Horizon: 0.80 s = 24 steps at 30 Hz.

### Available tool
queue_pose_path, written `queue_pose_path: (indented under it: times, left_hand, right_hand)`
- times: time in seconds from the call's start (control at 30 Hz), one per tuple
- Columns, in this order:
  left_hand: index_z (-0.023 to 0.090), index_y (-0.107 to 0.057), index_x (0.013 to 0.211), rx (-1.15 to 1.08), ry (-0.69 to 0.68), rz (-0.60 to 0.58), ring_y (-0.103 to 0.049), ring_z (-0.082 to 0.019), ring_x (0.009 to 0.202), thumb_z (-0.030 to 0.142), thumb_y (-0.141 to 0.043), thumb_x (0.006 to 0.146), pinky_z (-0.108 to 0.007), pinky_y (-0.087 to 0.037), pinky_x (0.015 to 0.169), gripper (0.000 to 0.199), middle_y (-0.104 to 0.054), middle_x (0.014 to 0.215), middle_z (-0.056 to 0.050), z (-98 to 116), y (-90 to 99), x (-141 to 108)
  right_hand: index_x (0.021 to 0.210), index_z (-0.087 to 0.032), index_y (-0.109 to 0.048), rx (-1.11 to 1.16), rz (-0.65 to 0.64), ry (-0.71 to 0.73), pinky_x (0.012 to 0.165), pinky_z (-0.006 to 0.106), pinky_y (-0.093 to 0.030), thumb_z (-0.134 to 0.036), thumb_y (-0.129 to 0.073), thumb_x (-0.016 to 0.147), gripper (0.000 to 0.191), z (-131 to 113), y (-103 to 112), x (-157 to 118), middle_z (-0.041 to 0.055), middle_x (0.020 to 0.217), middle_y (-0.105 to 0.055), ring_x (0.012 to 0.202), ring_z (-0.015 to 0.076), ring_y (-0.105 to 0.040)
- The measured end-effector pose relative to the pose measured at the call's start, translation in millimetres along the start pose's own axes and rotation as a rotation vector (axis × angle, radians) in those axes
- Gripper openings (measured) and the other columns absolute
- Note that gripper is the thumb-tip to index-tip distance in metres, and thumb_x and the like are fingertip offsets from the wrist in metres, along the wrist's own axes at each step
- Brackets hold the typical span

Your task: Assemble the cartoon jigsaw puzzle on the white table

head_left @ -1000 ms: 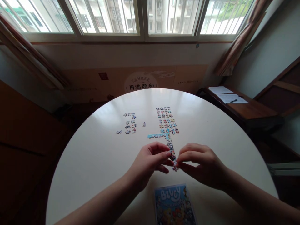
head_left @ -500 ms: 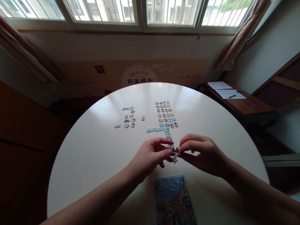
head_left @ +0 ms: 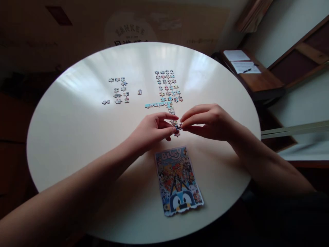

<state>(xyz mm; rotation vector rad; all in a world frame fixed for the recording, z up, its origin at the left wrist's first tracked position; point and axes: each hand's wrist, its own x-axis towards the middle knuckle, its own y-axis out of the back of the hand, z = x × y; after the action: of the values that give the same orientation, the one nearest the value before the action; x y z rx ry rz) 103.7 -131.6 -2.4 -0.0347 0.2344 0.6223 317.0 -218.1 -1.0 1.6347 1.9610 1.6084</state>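
Observation:
My left hand (head_left: 160, 127) and my right hand (head_left: 205, 120) meet near the table's middle, fingertips pinched on a small dark puzzle piece (head_left: 178, 127) between them. Under and around the fingers runs a joined strip of pieces (head_left: 171, 109), which meets a light-blue joined row (head_left: 155, 105) at its top. Fingers partly cover the strip's lower part. Beyond the strip, loose pieces (head_left: 167, 93) lie in several rows. Nearer to me is a picture sheet (head_left: 180, 181) marked BLUEY, with a torn-looking lower edge.
On the round white table (head_left: 77, 137), another group of loose pieces (head_left: 117, 95) lies at the left, with a single piece (head_left: 139, 92) right of it. A wooden side table (head_left: 259, 80) at the right holds papers (head_left: 235, 55) and a pen (head_left: 247, 70).
The view has tilted down, so the windows are gone and the whole picture sheet shows. Both hands remain together at the strip, and my right hand's fingers are closer to my left hand's.

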Motion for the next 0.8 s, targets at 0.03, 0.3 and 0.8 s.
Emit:
queue_pose_path:
  times: [0.03, 0.3, 0.8]
  left_hand:
    - [0.012, -0.068, 0.117, 0.006, 0.000, -0.001, -0.069, -0.018, 0.070, 0.021, -0.072, 0.078, -0.028, -0.053, 0.061, 0.041, -0.077, 0.080, -0.008, 0.1, -0.2, 0.0]
    - [0.012, -0.067, 0.117, 0.099, -0.013, -0.013, -0.068, -0.018, 0.067, 0.025, -0.073, 0.078, -0.028, -0.053, 0.060, 0.041, -0.077, 0.080, -0.008, -1.3, -0.1, -0.1]
    - [0.026, -0.080, 0.097, 0.941, -0.432, 0.065, -0.066, -0.015, 0.073, 0.016, -0.061, 0.087, -0.027, -0.048, 0.068, 0.024, -0.077, 0.093, -0.002, -11.1, 22.6, 3.7]
  right_hand:
    - [0.093, -0.022, -0.076, -0.001, -0.004, 0.004, 0.078, 0.028, -0.059, -0.025, -0.067, 0.094, 0.010, 0.2, -0.1, 0.1, 0.0027, 0.098, -0.077, 0.086, 0.0152, -0.073]
    - [0.091, -0.022, -0.076, 0.000, -0.069, 0.043, 0.079, 0.031, -0.057, -0.024, -0.069, 0.092, 0.007, 0.2, -0.7, 1.5, 0.0022, 0.092, -0.078, 0.084, 0.0161, -0.071]
    - [0.093, -0.024, -0.076, -0.027, -0.336, -0.091, 0.077, 0.028, -0.050, -0.023, -0.068, 0.091, 0.008, 2.7, 3.7, -2.4, 0.0000, 0.095, -0.078, 0.085, 0.0151, -0.069]
